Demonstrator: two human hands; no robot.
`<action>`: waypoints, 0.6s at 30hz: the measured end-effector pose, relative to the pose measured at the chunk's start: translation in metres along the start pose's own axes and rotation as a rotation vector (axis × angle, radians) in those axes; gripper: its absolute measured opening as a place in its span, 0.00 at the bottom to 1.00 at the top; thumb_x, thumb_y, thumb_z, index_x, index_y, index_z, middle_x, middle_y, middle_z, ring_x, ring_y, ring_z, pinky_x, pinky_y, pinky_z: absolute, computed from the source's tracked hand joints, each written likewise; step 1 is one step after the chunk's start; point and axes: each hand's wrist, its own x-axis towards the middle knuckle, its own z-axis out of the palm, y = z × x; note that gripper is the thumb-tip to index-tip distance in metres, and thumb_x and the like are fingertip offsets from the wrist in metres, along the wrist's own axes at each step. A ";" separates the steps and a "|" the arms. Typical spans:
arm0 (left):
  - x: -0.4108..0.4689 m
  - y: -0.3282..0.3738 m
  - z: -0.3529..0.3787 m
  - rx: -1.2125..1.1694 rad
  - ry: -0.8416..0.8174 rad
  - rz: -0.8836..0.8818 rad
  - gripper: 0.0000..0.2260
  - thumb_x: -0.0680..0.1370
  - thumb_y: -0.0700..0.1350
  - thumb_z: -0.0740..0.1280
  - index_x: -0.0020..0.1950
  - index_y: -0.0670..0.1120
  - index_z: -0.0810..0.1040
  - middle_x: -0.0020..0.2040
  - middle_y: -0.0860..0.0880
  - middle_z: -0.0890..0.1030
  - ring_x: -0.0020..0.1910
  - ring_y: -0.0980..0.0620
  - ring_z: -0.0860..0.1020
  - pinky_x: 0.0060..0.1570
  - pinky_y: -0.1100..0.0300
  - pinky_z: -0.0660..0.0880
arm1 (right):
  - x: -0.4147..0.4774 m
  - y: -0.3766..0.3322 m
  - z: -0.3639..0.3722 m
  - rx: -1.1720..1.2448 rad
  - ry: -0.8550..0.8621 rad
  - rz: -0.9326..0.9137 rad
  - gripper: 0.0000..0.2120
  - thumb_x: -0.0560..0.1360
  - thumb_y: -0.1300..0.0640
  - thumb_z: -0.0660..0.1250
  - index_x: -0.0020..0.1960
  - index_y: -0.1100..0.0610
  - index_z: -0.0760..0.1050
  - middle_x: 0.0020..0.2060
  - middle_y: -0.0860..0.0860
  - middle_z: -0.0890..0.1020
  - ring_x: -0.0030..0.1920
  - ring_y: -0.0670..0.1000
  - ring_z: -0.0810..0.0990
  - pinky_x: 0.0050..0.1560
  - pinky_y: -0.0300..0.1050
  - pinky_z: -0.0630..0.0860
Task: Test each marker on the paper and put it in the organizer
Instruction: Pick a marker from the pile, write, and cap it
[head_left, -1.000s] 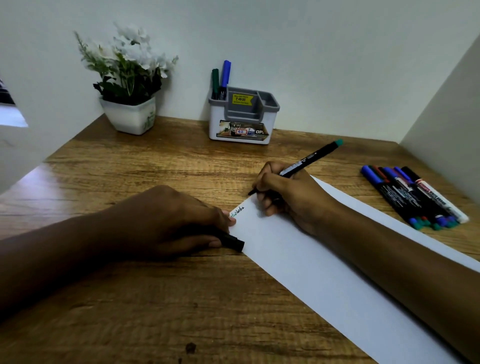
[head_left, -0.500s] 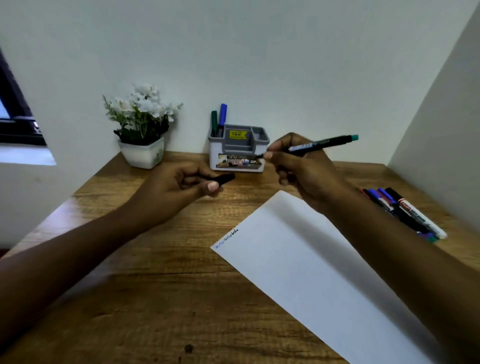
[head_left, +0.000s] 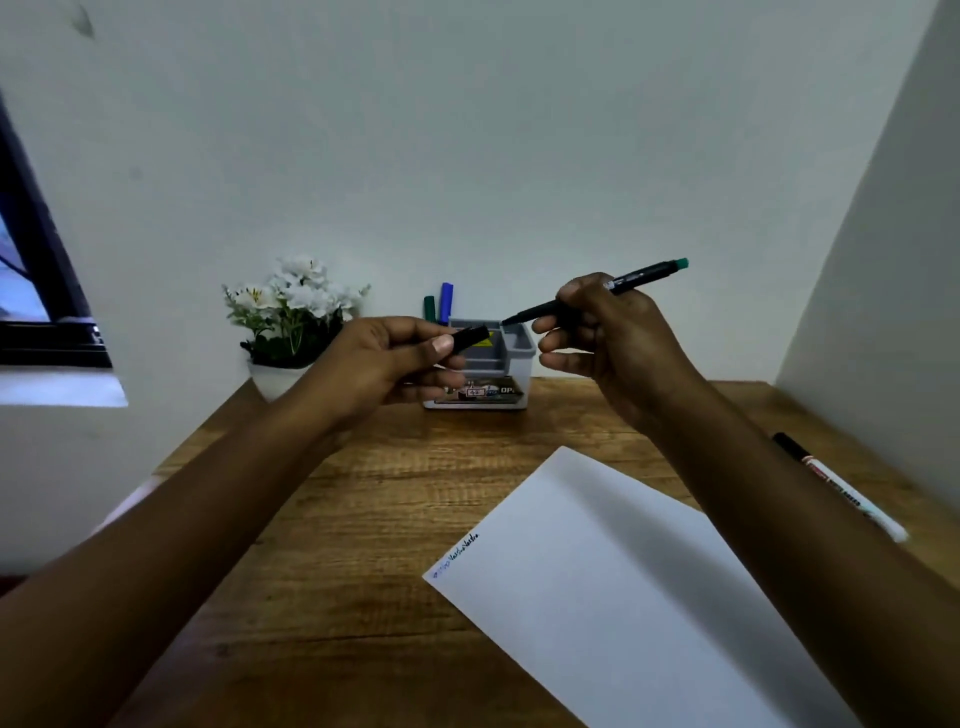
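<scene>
The wooden desk (head_left: 395, 519) fills the lower half of my feed. Pale walls (head_left: 467, 130) stand behind it and on the right, and a dark window frame (head_left: 31, 291) cuts in at the left edge. A white sheet of paper (head_left: 623, 597) lies at an angle on the desk at lower right, and the right forearm crosses over part of it.

I see 2 bare arms reaching forward, both hands raised above the desk and level with the organizer in my view. The left hand (head_left: 384, 364) is curled, thumb on top, pinching a small black piece. The right hand (head_left: 613, 332) grips a pen-like barrel near its top, and its lower fingers point left beneath it.

At the back wall a potted plant (head_left: 293, 312) with white flowers stands left of the grey and white organizer (head_left: 522, 371), which the left hand partly hides. In its back left compartment 2 capped markers stand upright, 1 green (head_left: 429, 309) and 1 blue (head_left: 446, 299).

The marker (head_left: 647, 274) in the right hand is black with a green end. It slopes down to the left, its bare tip just short of the piece in the left hand. That piece is a black cap (head_left: 470, 336), angled toward the tip but apart from it. Another marker (head_left: 836, 486), white with a black cap, lies on the desk at far right, apart from the paper. A short line of scribbles (head_left: 457, 553) runs along the paper's near left corner.
</scene>
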 end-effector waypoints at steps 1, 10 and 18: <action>-0.001 0.000 0.001 -0.006 -0.002 -0.005 0.09 0.73 0.41 0.66 0.51 0.41 0.79 0.38 0.48 0.85 0.36 0.54 0.83 0.35 0.64 0.79 | 0.000 0.000 0.001 -0.002 -0.012 -0.001 0.07 0.79 0.60 0.59 0.41 0.57 0.71 0.32 0.53 0.81 0.30 0.47 0.80 0.31 0.40 0.77; -0.006 -0.002 0.008 0.016 -0.024 0.011 0.05 0.75 0.40 0.65 0.47 0.43 0.80 0.36 0.48 0.84 0.33 0.55 0.82 0.32 0.65 0.78 | -0.004 0.009 0.004 -0.110 -0.080 -0.035 0.07 0.78 0.57 0.62 0.41 0.56 0.71 0.34 0.54 0.80 0.29 0.48 0.77 0.29 0.40 0.75; -0.007 0.001 0.012 -0.006 -0.003 0.045 0.04 0.74 0.38 0.65 0.45 0.41 0.79 0.32 0.48 0.83 0.30 0.56 0.81 0.30 0.66 0.78 | -0.007 0.023 0.013 -0.138 -0.143 -0.045 0.08 0.76 0.56 0.66 0.39 0.55 0.72 0.26 0.49 0.75 0.23 0.45 0.69 0.22 0.36 0.65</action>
